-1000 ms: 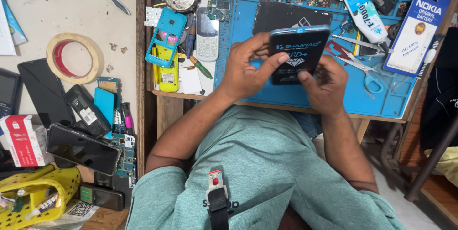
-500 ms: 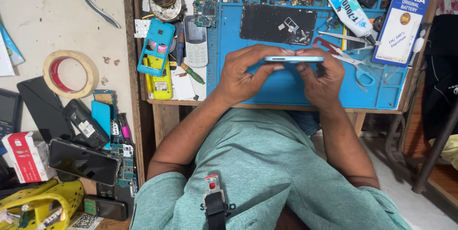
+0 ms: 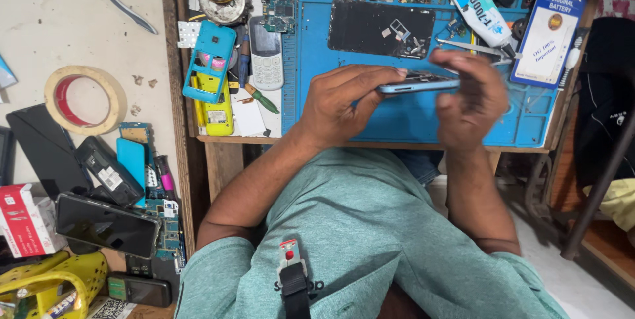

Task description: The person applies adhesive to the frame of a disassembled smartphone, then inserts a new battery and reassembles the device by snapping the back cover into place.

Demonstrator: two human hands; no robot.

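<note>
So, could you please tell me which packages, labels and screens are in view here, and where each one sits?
Blister card: top right on the blue mat, tall, blue and white with an orange disc.
Glue tube: left of the card, white and blue, angled.
Small box: far left, red and white.
Dark phone screen: lower left, black, glossy.
Thin blue phone: edge-on, held between left hand and right hand.

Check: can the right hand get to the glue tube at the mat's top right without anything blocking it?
Probably yes. The right hand is at the phone's right end, held by the left hand. The glue tube lies beyond it on the blue mat; only flat tweezers lie between.
</note>
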